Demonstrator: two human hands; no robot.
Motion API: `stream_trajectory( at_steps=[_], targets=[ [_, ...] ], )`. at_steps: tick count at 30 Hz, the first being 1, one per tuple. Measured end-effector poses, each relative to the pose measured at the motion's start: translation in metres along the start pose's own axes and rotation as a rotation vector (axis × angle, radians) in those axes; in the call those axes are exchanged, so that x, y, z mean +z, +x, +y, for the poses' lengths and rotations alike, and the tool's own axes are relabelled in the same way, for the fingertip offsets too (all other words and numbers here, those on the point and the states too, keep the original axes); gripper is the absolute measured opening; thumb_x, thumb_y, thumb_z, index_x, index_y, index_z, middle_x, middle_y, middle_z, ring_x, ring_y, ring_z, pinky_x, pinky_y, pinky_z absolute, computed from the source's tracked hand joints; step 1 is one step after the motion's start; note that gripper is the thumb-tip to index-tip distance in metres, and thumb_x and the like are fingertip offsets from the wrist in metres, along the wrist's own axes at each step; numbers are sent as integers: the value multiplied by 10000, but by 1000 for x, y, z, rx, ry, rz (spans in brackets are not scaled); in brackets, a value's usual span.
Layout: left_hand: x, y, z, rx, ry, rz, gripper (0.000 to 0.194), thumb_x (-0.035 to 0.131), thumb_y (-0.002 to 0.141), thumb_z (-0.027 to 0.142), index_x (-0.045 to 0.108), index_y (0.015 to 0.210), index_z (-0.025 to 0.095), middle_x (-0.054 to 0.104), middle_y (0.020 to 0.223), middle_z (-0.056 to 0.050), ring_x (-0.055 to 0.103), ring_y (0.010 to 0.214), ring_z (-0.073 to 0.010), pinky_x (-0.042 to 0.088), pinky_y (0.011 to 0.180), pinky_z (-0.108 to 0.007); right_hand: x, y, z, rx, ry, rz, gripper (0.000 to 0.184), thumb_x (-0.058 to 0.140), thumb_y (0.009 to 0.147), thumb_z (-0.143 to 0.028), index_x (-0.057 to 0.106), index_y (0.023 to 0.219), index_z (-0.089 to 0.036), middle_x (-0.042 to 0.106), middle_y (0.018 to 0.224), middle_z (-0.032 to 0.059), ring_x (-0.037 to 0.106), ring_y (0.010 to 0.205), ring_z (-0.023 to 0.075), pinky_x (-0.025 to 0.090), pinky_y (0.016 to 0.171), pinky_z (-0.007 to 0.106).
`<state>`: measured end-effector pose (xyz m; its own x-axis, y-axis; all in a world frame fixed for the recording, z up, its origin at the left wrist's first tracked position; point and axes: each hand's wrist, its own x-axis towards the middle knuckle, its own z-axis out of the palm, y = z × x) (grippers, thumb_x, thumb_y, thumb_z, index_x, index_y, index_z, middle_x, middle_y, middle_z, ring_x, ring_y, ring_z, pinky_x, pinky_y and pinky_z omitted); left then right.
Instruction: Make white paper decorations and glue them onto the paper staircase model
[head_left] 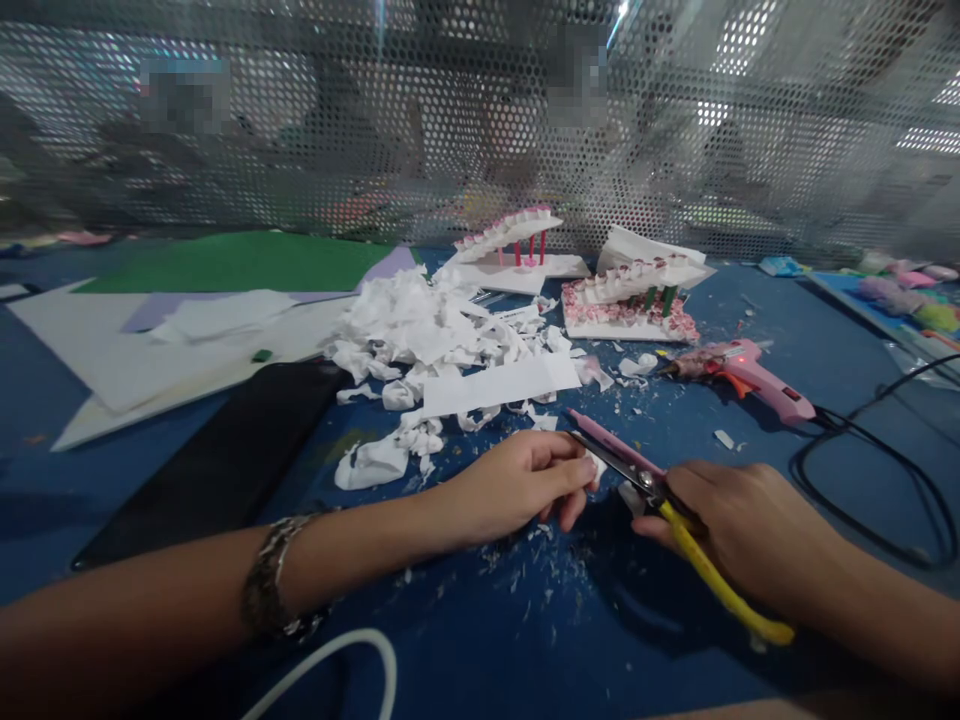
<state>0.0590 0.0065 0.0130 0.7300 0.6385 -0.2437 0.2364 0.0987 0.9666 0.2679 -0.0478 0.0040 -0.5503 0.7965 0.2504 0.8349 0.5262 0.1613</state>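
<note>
My right hand [739, 515] is wrapped around the yellow handles of a pair of scissors [705, 570], whose dark blades point left. The blade tips reach the fingers of my left hand [536, 480]. Those fingers pinch a small scrap of white paper [598, 470], partly hidden by the blades and fingertips. A slim pink pen-like stick [611, 437] runs just behind the blades; whether it lies on the table or touches my right hand, I cannot tell. Beyond my left hand lie a white paper strip [499, 387] and a heap of crumpled white paper pieces [420, 325].
A pink glue gun [765, 385] with a lit red light and black cord lies at right. Two small white models [514, 262] [630, 300] stand behind. A dark flat slab [217, 465], green sheet [247, 262] and white boards [112, 350] lie left; perforated metal [465, 130] rises behind.
</note>
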Motion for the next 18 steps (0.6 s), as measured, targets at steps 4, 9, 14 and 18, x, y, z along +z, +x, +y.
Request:
stream_trajectory(
  at_steps=[4,9,14,18],
  targets=[
    [0,-1,1,-30,34,-18,199,403,835,280,478,691,163,488,479,58,372,430,-56,296,465,-183,1,1,1,7,-1,-18,560,236,863,-596,517,618,-178,557,516,19,520,385,151,144,427,274],
    [0,-6,2,5,240,-48,309,357,855,302,398,581,166,410,490,52,342,436,-54,278,461,-186,-1,3,4,39,57,-52,553,267,833,-635,493,599,-187,539,523,8,505,409,147,165,437,263],
    [-16,-14,26,225,849,135,288,366,817,281,335,554,169,336,491,34,319,472,-79,237,494,-222,-1,5,11,112,109,-74,517,336,825,-616,462,572,-183,502,498,-10,426,401,101,158,445,246],
    [-55,-12,46,102,1441,509,257,404,779,310,472,586,155,442,517,-2,352,486,-90,202,516,-245,-3,6,13,133,124,-87,495,364,819,-602,467,584,-180,509,515,-9,405,405,90,140,449,246]
  ],
)
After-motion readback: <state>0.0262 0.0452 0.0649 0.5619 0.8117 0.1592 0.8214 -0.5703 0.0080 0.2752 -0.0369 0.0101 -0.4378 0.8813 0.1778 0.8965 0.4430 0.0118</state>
